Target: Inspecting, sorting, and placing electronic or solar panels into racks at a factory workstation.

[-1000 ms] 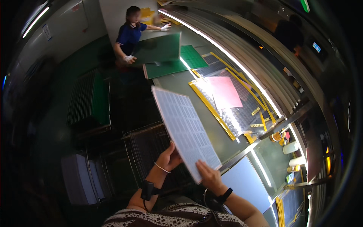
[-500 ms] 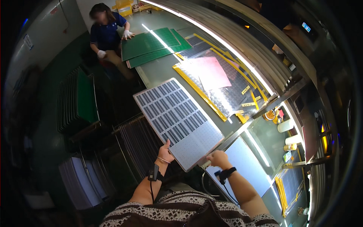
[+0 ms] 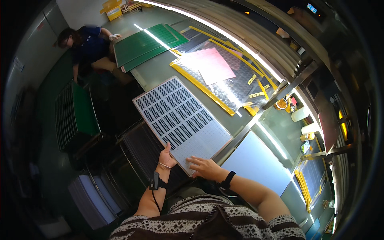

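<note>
A thin white panel (image 3: 176,120) printed with rows of small black rectangular patterns is held tilted in front of me. Its near end is plain white with faint dots. My left hand (image 3: 167,157) grips its left edge, thumb on top and the other fingers hidden beneath. Over the near right corner, my right hand (image 3: 206,168) has its fingers spread against the panel's surface. Just right of that hand, a plain pale blue-white sheet (image 3: 258,164) lies on the bench.
A rack of dark boards (image 3: 146,148) stands below the panel's left side. Green boards (image 3: 148,44) and yellow-edged frames (image 3: 202,92) with a pink sheet (image 3: 216,66) cover the far bench (image 3: 144,78). A co-worker (image 3: 86,46) bends toward a rack of green boards (image 3: 82,108).
My right hand has left the panel's near right edge and moved left onto its near corner, fingers spreading. My left hand keeps its grip. The co-worker has bent down toward the green-board rack.
</note>
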A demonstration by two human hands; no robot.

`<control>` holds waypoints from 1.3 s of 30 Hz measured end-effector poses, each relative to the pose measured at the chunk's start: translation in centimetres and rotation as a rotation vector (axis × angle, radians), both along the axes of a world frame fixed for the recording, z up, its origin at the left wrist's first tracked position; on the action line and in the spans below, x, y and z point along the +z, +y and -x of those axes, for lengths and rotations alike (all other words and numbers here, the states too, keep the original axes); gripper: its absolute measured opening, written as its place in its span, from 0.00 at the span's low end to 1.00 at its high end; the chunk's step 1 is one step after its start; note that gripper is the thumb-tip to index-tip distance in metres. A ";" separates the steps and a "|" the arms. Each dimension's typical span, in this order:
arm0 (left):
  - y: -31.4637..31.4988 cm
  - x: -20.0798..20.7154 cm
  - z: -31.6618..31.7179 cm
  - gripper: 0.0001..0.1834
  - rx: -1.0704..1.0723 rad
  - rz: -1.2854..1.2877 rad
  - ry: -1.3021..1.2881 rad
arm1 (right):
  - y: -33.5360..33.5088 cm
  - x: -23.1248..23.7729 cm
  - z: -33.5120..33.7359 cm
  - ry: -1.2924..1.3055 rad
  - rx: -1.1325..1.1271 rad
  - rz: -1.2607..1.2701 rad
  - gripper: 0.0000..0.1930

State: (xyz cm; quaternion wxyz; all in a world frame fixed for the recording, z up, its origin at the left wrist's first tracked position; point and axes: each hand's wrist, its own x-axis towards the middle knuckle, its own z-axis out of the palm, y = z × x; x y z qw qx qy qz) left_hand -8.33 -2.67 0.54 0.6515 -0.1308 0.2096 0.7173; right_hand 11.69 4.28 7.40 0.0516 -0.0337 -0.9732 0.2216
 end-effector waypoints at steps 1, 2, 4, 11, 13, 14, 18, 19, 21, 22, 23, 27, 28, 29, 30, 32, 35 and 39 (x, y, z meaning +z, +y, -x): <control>-0.1 -0.1 -0.1 0.22 -0.009 -0.002 0.000 | -0.1 -0.5 -0.2 0.017 0.031 -0.028 0.18; -0.2 0.0 -0.1 0.22 -0.011 0.001 0.000 | -0.4 0.0 -0.2 0.017 0.024 -0.028 0.18; -0.4 0.1 -0.2 0.22 -0.013 0.020 0.027 | -1.3 0.8 -0.3 0.120 0.027 -0.082 0.14; 0.1 0.7 1.0 0.23 0.011 -0.013 0.130 | -2.9 1.0 1.0 -0.121 -0.304 0.121 0.09; 0.3 0.6 1.4 0.27 0.000 -0.037 0.124 | -2.0 0.7 1.8 0.009 -0.471 0.226 0.04; 0.2 0.5 1.8 0.29 0.018 -0.081 0.110 | -1.6 0.5 2.2 0.147 -0.674 0.637 0.04; -0.1 -1.3 0.8 0.32 0.063 -0.078 0.127 | -0.1 3.4 2.7 0.301 -0.828 0.690 0.06; -0.1 -1.8 0.8 0.31 0.101 -0.036 0.152 | 0.2 3.7 3.1 0.369 -0.786 0.484 0.05; 1.3 0.4 -1.1 0.30 0.100 0.039 0.203 | 3.1 6.0 3.3 0.405 -0.869 0.574 0.05; 1.6 0.6 -1.4 0.29 0.069 0.001 0.168 | 3.9 7.1 3.6 0.435 -0.928 0.678 0.04; 1.7 0.8 -1.7 0.29 0.040 -0.036 0.132 | 3.9 7.6 3.6 0.443 -0.928 0.671 0.04; 2.1 -2.9 -0.7 0.28 -0.031 0.251 0.371 | 4.2 8.6 3.9 0.396 -0.793 0.384 0.02; 2.4 -3.2 -0.6 0.28 -0.036 0.248 0.372 | 5.1 9.2 3.6 0.421 -0.781 0.306 0.04; 3.1 -2.1 -1.3 0.26 -0.124 0.388 0.375 | 6.0 10.2 2.6 0.437 -0.792 0.223 0.06; 3.6 -1.4 -1.5 0.25 -0.195 0.531 0.385 | 7.2 12.3 2.1 0.616 -0.772 0.226 0.09; 2.9 -4.1 -1.5 0.24 -0.163 0.524 0.416 | 8.5 17.0 1.0 0.710 -0.725 -0.127 0.07; 1.8 -8.6 -0.3 0.23 -0.143 0.501 0.437 | 8.5 22.3 -2.7 0.867 -0.721 -0.190 0.06; 3.2 -6.5 -0.5 0.18 -0.094 0.505 0.453 | 5.6 24.0 -11.6 0.919 -0.724 0.088 0.01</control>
